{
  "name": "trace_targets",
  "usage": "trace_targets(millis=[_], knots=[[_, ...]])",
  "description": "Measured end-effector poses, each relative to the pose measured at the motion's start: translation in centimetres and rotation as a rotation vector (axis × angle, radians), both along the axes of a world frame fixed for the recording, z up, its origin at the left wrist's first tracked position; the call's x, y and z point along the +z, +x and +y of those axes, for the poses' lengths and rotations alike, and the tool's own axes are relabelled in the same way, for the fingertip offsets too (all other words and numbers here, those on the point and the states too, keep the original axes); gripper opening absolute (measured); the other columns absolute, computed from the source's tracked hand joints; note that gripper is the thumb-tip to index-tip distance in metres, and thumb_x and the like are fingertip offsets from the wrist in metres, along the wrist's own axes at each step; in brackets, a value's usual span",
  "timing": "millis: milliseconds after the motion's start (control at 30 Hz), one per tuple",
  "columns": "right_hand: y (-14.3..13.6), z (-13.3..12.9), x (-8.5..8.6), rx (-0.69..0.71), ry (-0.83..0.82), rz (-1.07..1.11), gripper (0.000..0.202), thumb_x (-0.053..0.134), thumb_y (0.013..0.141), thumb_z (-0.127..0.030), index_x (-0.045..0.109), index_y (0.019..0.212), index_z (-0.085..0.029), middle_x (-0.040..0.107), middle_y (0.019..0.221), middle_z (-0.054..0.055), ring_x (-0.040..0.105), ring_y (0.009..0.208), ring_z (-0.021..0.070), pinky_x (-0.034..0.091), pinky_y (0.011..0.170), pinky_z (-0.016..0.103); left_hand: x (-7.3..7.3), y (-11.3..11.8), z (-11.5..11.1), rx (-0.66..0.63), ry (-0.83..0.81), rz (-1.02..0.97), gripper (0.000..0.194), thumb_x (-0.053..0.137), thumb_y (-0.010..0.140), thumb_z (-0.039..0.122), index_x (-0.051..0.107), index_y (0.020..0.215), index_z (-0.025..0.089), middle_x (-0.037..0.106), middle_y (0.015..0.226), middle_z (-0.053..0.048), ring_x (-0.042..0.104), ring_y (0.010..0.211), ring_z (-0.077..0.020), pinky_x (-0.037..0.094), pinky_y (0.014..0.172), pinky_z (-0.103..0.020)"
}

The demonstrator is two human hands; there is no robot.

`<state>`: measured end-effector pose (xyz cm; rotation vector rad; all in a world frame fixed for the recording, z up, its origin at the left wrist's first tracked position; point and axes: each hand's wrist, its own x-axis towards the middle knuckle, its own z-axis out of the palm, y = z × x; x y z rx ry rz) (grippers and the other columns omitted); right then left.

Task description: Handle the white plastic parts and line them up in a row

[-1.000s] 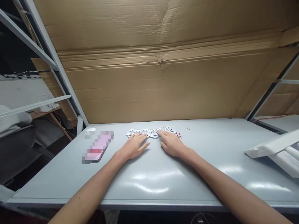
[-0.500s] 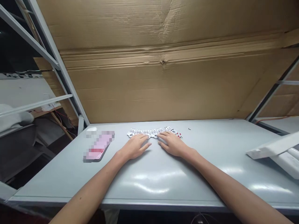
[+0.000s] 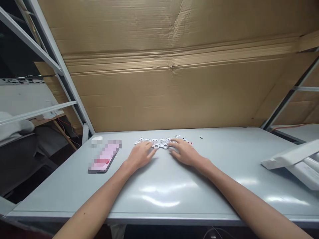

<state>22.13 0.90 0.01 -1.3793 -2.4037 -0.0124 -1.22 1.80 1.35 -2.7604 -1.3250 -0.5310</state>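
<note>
Across the far middle of the table runs a row of several small white plates with holes and little pins [image 3: 163, 143], set side by side in a slight curve. My left hand [image 3: 141, 154] lies over the left part of the row, fingers stretched out and thumb apart. On the right part rests my right hand [image 3: 186, 152], its fingers spread and thumb apart. Neither hand grips anything; their fingertips touch or hover just over the white plates, which they partly hide. Tiny red pieces [image 3: 191, 143] lie just past my right hand.
A pink phone-like slab [image 3: 107, 156], partly blurred out, lies on the grey table [image 3: 211, 192] at left, with a small white case [image 3: 98, 138] behind it. White foam-like bars [image 3: 291, 156] jut in at right. A cardboard wall [image 3: 164, 96] closes off the back.
My left hand has slid a little to the left along the row, uncovering more of the middle plates. The right hand has barely moved.
</note>
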Motion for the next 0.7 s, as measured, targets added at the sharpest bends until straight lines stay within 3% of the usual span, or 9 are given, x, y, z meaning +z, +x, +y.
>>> trace_targets(millis=[133,200,267,467,700], knots=[[1.4,0.8,0.4,-0.182,-0.029,0.089,0.038,0.043,0.097,-0.027,0.062,0.129,-0.017,0.053,0.141,0.014,0.049,0.129,0.0276,0.04,0.106,0.04,0.8,-0.1,0.0,0.369,0.069,-0.027,0.031,0.042,0.101,0.037,0.067,0.106,0.019,0.071,0.109,-0.008,0.065,0.101,-0.0261,0.048,0.086,-0.036],[2.2,1.3,0.4,-0.296,-0.034,0.083,0.041,0.042,0.097,-0.024,0.058,0.133,-0.014,0.051,0.143,0.016,0.047,0.132,0.0289,0.038,0.107,0.04,1.2,-0.4,0.1,0.453,0.071,-0.018,0.03,0.043,0.099,0.035,0.067,0.105,0.018,0.071,0.108,-0.009,0.065,0.102,-0.0274,0.048,0.085,-0.035],[2.9,1.7,0.4,-0.359,-0.051,0.058,0.041,0.041,0.096,-0.021,0.056,0.134,-0.012,0.053,0.14,0.018,0.049,0.129,0.0296,0.04,0.104,0.04,1.4,-0.6,0.1,0.474,0.036,0.006,0.031,0.044,0.099,0.036,0.067,0.103,0.017,0.071,0.108,-0.01,0.065,0.102,-0.0289,0.048,0.083,-0.036],[3.4,2.1,0.1,-0.33,-0.113,0.068,0.036,0.043,0.096,-0.025,0.062,0.124,-0.015,0.066,0.121,0.015,0.06,0.111,0.0269,0.045,0.09,0.034,1.4,-0.6,-0.1,0.479,-0.155,0.124,0.031,0.043,0.097,0.039,0.064,0.098,0.017,0.071,0.104,-0.012,0.067,0.095,-0.03,0.049,0.074,-0.036],[2.9,2.7,-0.8,-0.398,-0.046,0.129,0.035,0.052,0.093,-0.027,0.064,0.125,-0.018,0.068,0.122,0.013,0.06,0.114,0.0277,0.046,0.087,0.034,1.1,-0.5,-0.1,0.448,-0.149,0.135,0.028,0.043,0.096,0.039,0.061,0.097,0.017,0.068,0.108,-0.012,0.065,0.097,-0.0296,0.048,0.075,-0.036]])
